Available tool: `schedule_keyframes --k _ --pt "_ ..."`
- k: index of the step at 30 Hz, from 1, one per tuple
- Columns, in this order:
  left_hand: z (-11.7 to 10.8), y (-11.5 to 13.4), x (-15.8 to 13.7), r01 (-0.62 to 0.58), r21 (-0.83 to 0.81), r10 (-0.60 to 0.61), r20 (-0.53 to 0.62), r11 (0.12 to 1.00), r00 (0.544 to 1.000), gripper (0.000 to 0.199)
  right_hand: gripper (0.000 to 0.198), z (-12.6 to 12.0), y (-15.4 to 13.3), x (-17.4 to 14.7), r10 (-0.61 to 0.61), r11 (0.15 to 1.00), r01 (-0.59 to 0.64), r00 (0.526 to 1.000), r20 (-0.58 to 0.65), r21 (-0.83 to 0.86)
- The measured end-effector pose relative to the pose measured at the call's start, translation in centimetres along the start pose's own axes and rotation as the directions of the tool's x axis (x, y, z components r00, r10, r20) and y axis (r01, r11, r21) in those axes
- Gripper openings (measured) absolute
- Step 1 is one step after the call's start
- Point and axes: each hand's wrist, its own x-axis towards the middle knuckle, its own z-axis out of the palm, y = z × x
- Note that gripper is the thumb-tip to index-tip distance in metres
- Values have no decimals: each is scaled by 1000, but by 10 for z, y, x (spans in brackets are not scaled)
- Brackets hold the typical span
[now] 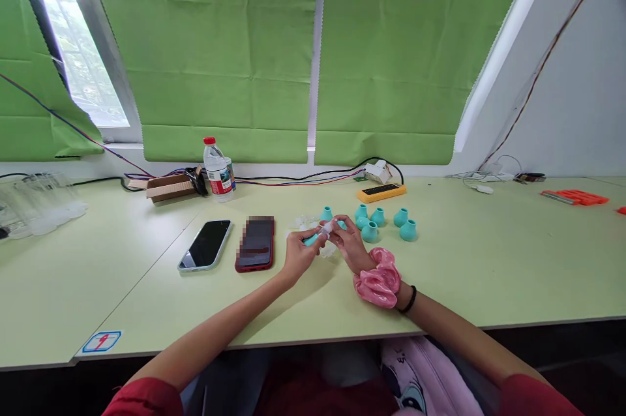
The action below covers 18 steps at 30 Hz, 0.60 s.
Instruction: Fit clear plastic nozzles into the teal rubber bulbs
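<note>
My left hand (299, 255) is closed, with a teal piece (310, 240) at its fingertips. A small whitish translucent plastic piece (326, 228) sits where the two hands meet, pinched by the fingers of my right hand (353, 249). Another bit of teal shows by the right fingers; whether it is held or lies behind them I cannot tell. Several clear plastic pieces (306, 222) lie on the table behind and under the hands. Teal bulb-shaped pieces with open necks stand just beyond and to the right, among them one teal bulb (370, 231) close to my right hand.
Two phones, one pale-cased (205, 245) and one red-cased (255, 243), lie left of my hands. Behind them stand a water bottle (218, 171) and an open cardboard box (171, 186). A yellow-black device (381, 192), cables and orange tools (574, 197) lie farther back and right.
</note>
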Motion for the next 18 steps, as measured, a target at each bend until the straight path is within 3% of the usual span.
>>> schedule_keyframes --k 4,7,18 --pt "3 -5 -2 -158 224 181 -82 962 980 33 23 2 1 -1 -4 1000 4 1000 3 12" --pt "1 -6 -1 -244 366 279 -45 898 959 31 24 4 -2 -3 15 1000 -15 1000 3 15" --pt "-13 -10 3 -405 522 392 142 750 909 31 27 2 -9 5 6 1000 -6 1000 -5 -10"
